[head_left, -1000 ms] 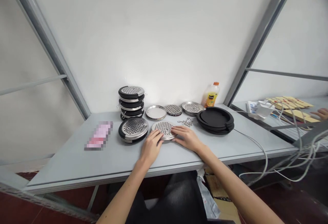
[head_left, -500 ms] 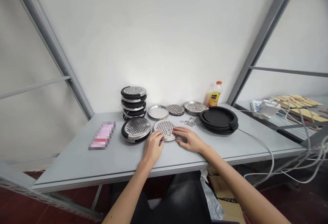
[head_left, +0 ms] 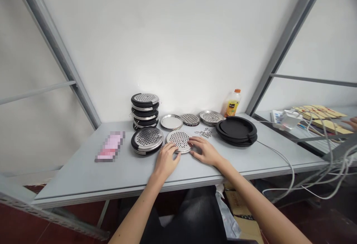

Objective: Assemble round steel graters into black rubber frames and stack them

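Observation:
In the head view, a round perforated metal disc [head_left: 178, 140] lies on the table between my hands, with one or more metal rims under it. My left hand [head_left: 166, 159] curls around its near left edge, fingertips on top and the thumb by the front rim. From the right, my right hand [head_left: 205, 151] grips the same disc, fingers bent over its edge. Just left of it sits a stack of perforated discs with a black rim piece [head_left: 147, 140]. Small metal clips [head_left: 205, 133] lie loose behind my right hand.
Behind stand a tall stack of black-and-metal discs [head_left: 145, 111], a plain metal tray [head_left: 171, 122] and perforated discs [head_left: 190, 119]. To the right are black round trays [head_left: 237, 129], a juice bottle [head_left: 233, 104] and white cables [head_left: 290, 169]. Another person's hand [head_left: 351, 123] shows far right.
The view has shifted slightly. My two hands stay on the disc with hardly any movement. The other person's hand has come further into view at the right edge.

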Demonstrator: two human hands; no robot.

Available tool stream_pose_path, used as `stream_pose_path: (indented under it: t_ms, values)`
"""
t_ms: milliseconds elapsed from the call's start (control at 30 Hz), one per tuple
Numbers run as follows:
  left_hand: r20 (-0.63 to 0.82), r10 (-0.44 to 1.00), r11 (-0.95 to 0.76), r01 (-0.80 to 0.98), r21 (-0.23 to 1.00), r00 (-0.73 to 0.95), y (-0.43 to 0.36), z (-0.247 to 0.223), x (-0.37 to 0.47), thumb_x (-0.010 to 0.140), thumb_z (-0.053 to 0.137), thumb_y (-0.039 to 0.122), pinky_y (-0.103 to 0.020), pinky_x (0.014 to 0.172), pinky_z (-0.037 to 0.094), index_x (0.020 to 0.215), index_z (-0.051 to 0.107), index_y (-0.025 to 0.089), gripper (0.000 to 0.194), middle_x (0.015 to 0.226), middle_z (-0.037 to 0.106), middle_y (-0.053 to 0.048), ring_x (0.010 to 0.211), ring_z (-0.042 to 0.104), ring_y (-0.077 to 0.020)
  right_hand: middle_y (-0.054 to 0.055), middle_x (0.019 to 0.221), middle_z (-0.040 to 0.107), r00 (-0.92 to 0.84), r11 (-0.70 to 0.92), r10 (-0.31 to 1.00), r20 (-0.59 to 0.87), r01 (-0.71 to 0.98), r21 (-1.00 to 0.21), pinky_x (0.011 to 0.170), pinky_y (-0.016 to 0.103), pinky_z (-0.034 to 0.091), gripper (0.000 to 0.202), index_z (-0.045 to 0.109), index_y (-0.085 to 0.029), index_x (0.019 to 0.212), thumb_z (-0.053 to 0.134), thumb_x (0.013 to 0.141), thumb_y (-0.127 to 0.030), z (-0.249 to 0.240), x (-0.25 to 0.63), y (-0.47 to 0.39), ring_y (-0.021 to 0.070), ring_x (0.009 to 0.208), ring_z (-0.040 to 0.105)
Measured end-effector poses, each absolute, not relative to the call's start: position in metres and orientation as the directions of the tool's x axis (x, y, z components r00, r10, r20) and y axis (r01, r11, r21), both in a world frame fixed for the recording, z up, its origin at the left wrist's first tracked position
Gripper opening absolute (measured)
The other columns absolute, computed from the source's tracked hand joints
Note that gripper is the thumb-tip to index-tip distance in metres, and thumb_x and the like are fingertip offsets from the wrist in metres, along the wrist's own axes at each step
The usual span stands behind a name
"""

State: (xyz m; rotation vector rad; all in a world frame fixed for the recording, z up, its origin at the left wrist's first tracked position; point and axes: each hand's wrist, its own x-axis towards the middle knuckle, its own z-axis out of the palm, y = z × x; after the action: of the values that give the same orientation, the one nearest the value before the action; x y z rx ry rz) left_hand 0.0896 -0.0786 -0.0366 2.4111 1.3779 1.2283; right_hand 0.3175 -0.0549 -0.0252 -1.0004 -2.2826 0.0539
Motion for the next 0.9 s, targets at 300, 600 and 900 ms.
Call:
stream_pose_path:
  t_ms: [300,600,900]
  values:
    - [0.584,0.768,-0.549,0.741,0.386,0.264,-0.08,-0.037,0.092,0.083,0.059,0.019,-0.048,0.101,0.045,0.107,0.066,0.019,0.025,0.122,0.062,-0.012,0.118,0.055,-0.0284,0.015,0.137,0.052,-0.486,0.681,0.705,0.517,0.666,-0.303,0.104,0.05,0.04,0.046,0.057,-0.02,0.127,0.057,0.086,-0.04,-0.031,0.319,-0.052,0.0303,0.126,0.048]
    - [0.552,0.793,-0.523,0.752,0.4,0.258,-0.081,-0.034,0.094,0.086,0.056,0.02,-0.047,0.101,0.046,0.103,0.071,0.016,0.023,0.122,0.064,-0.014,0.119,0.056,-0.0291,0.014,0.133,0.057,-0.427,0.614,0.767,0.478,0.705,-0.356,0.108,0.054,0.035,0.044,0.059,-0.018,0.127,0.049,0.091,-0.043,-0.036,0.321,-0.04,0.0314,0.131,0.043]
    - [0.561,0.789,-0.521,0.758,0.393,0.251,-0.08,-0.034,0.093,0.087,0.053,0.019,-0.045,0.1,0.049,0.101,0.072,0.019,0.024,0.119,0.066,-0.011,0.117,0.058,-0.0272,0.019,0.141,0.046,-0.484,0.645,0.752,0.447,0.678,-0.353,0.108,0.049,0.037,0.058,0.047,-0.012,0.137,0.046,0.091,-0.047,-0.034,0.3,-0.001,0.0298,0.132,0.044]
